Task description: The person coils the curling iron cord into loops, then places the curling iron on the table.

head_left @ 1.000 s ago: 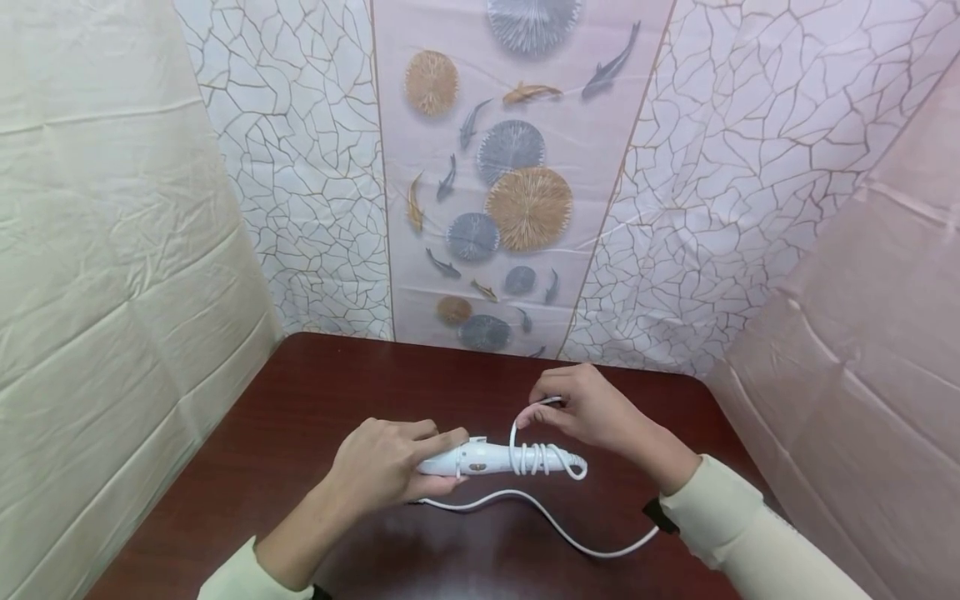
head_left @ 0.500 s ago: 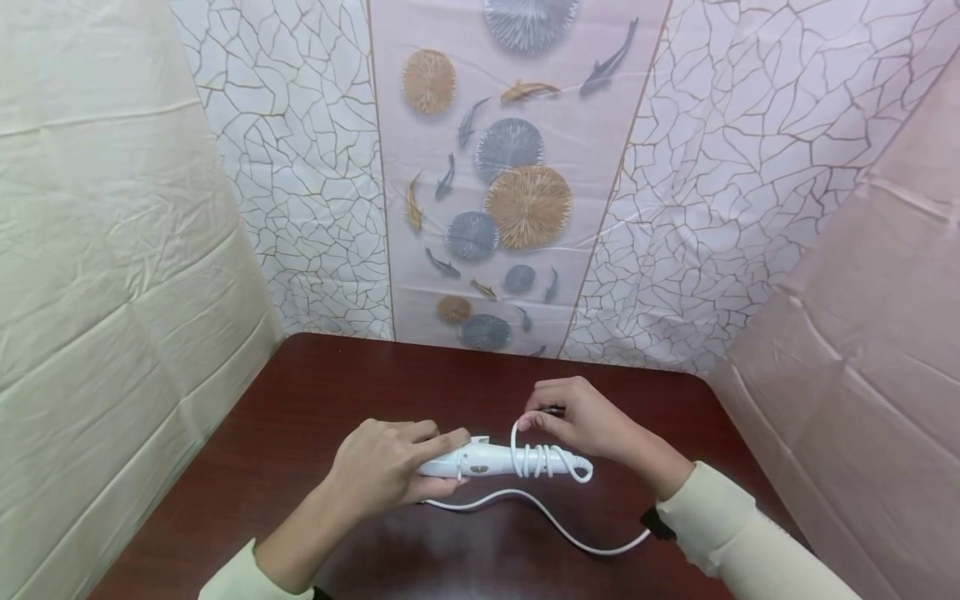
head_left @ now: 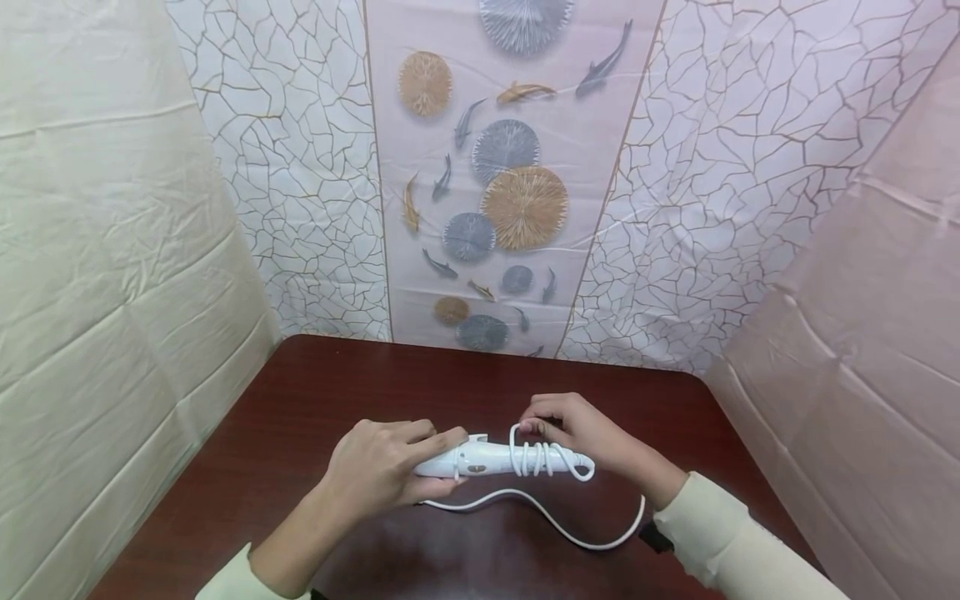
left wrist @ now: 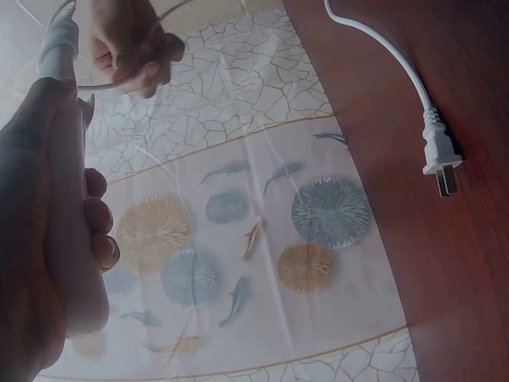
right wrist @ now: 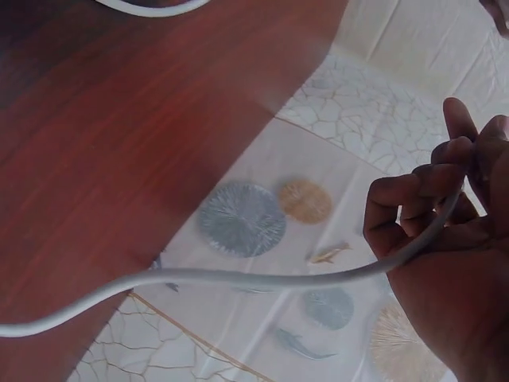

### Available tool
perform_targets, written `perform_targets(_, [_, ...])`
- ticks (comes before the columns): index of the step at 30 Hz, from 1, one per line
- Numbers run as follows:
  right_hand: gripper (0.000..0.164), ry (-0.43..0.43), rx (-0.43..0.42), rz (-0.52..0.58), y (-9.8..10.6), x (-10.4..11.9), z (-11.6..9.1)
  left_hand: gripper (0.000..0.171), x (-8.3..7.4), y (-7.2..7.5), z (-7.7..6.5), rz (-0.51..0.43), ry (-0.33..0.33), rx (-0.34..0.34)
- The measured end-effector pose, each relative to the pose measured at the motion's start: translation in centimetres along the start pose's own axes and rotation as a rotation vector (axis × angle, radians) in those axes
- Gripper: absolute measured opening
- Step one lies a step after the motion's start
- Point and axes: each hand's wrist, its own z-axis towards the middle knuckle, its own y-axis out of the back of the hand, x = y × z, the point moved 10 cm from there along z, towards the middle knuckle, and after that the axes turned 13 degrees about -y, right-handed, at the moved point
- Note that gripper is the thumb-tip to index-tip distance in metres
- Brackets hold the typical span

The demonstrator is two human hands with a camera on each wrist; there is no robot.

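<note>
A white hair straightener (head_left: pixel 491 457) lies level across the head view, several turns of its white cord (head_left: pixel 536 458) wound around the right part. My left hand (head_left: pixel 378 467) grips the left end, thumb below and fingers over the top. Just past the wound turns, my right hand (head_left: pixel 573 427) pinches the cord with curled fingers. In the right wrist view, the cord (right wrist: pixel 215 276) runs out of this hand past the palm. The loose length dips below the straightener and ends in a two-pin plug (left wrist: pixel 440 151), seen in the left wrist view.
A dark red-brown table (head_left: pixel 352 383) lies under the hands. Behind its far edge hangs a patterned cloth (head_left: pixel 480 250) printed with fish and round shapes. Plain cream cloth (head_left: pixel 127 250) walls the left side, and similar cloth (head_left: pixel 862 350) stands at the right.
My right hand has come down closer to the straightener, drawing the held bit of cord lower over the handle. The loose cord's right end has curled upward. My left hand keeps its grip.
</note>
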Motion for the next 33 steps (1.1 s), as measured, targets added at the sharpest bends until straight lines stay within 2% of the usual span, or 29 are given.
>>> perform_targets(3, [0.017, -0.022, 0.012, 0.028, -0.6, -0.5, -0.1, 0.054, 0.0, 0.2, 0.0, -0.005, 0.005, -0.012])
perform_targets(6, [0.014, 0.019, 0.005, 0.051, -1.0, -0.1, -0.4, 0.054, 0.1, 0.3, 0.0, -0.008, 0.018, -0.023])
perform_targets(9, [0.021, 0.074, -0.046, 0.041, -1.2, 0.4, -0.9, 0.052, 0.4, 0.5, -0.1, -0.009, 0.044, -0.037])
perform_targets(13, [0.024, 0.082, -0.141, 0.027, -1.3, 0.8, -1.7, 0.049, 1.0, 0.8, -0.3, -0.01, 0.089, -0.054])
perform_targets(16, [0.017, 0.121, -0.23, -0.087, -1.7, 1.7, -2.6, 0.049, 1.4, 0.8, -0.4, -0.013, 0.12, -0.058])
perform_targets(20, [0.007, 0.184, -0.357, -0.367, -2.8, 3.4, -3.7, 0.049, 1.7, 0.8, -0.4, -0.022, 0.155, -0.058])
perform_targets(22, [0.003, 0.191, -0.39, -0.466, -3.4, 4.2, -4.1, 0.049, 1.9, 0.7, -0.4, -0.024, 0.172, -0.056])
perform_targets(24, [0.006, 0.207, -0.411, -0.546, -3.8, 5.0, -4.4, 0.049, 2.0, 0.7, -0.5, -0.021, 0.191, -0.048])
perform_targets(29, [0.021, 0.316, -0.449, -0.674, -4.5, 7.2, -5.3, 0.049, 2.3, 0.3, -0.9, -0.007, 0.234, -0.016])
perform_targets(33, [0.032, 0.426, -0.445, -0.699, -4.9, 8.6, -6.2, 0.049, 2.5, -0.1, -1.2, -0.007, 0.254, 0.005])
